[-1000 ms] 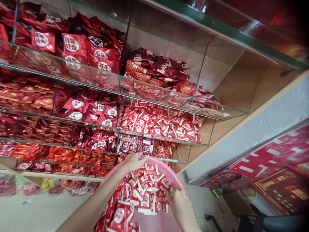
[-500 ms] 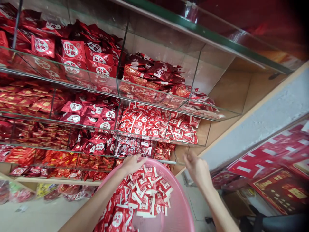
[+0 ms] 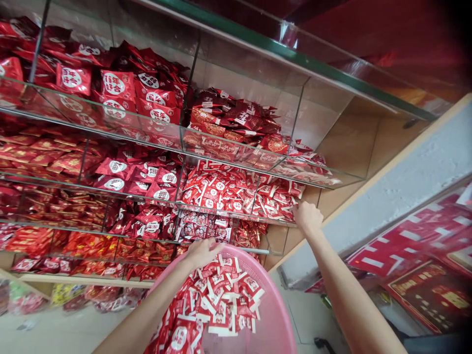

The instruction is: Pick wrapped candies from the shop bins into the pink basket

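My left hand point(image 3: 203, 253) is closed over the far rim of a round pink plastic basket point(image 3: 282, 314). Inside the basket lie many small red-and-white wrapped packets point(image 3: 224, 290), with larger red packets point(image 3: 180, 337) at its near left. My right hand point(image 3: 308, 216) is up at the right end of a glass shelf, beside a heap of small red-and-white packets point(image 3: 275, 201). Its fingers are curled in and their tips are hidden, so I cannot make out what they hold, if anything.
Glass-fronted shelves point(image 3: 147, 132) full of red packets rise in several tiers ahead, split by upright glass dividers. A wooden side panel point(image 3: 342, 196) and a grey wall point(image 3: 413, 182) bound them at right. Bagged goods point(image 3: 66, 292) stand under the lowest shelf at left.
My right hand has risen from beside the basket to the packets at the shelf's right end. My left hand has stayed on the basket rim, and the view has shifted slightly.
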A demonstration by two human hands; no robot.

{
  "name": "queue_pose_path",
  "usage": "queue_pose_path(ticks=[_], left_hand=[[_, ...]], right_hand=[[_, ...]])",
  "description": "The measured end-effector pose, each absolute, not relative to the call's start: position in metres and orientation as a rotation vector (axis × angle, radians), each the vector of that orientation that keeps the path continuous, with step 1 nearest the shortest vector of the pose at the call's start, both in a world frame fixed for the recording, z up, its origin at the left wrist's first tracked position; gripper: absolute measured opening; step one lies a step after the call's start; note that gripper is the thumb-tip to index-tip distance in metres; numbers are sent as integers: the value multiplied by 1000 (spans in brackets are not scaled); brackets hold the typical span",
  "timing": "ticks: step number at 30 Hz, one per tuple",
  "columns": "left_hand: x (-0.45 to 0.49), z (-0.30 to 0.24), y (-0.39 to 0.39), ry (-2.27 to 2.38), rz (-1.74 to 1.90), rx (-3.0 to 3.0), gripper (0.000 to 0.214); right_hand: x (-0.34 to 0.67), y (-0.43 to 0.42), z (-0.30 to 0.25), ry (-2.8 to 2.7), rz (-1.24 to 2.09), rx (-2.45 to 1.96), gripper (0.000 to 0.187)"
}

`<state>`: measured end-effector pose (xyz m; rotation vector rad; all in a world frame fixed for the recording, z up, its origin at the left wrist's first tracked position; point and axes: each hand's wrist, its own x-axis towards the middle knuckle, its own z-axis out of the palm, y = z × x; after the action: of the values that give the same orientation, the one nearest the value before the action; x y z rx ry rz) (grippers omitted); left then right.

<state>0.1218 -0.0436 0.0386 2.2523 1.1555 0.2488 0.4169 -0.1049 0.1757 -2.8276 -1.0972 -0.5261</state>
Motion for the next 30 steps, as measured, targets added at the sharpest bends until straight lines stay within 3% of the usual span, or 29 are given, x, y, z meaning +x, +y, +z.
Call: queue_pose_path(ticks=[7,12,14,19,21,24,30], left_hand=[[122,39,-43,1155,237,2238,68],[123,38,-42,1173,217,2228,68],[123,39,-42,1179,222,2233,67],[123,38,-42,1156,231,2254,68],[124,38,-41,1154,226,2235,69],[123,39,-41,1151,216,2207,71],[123,40,-41,1150,193,2172,77]], right_hand=[[421,-116,183,-1071,-606,-2730,34],[409,-151,186,-1162,-825,-2205,33],[393,-167,177,-1160,-686,-2032,35],[344,-193,123,-1165,342,-1744,36],[333,-198,99,-1165,584,-1684,33],[327,-205,73,-1203,678,-1691,30],[319,-220,67,-1501,524,-1826,22]])
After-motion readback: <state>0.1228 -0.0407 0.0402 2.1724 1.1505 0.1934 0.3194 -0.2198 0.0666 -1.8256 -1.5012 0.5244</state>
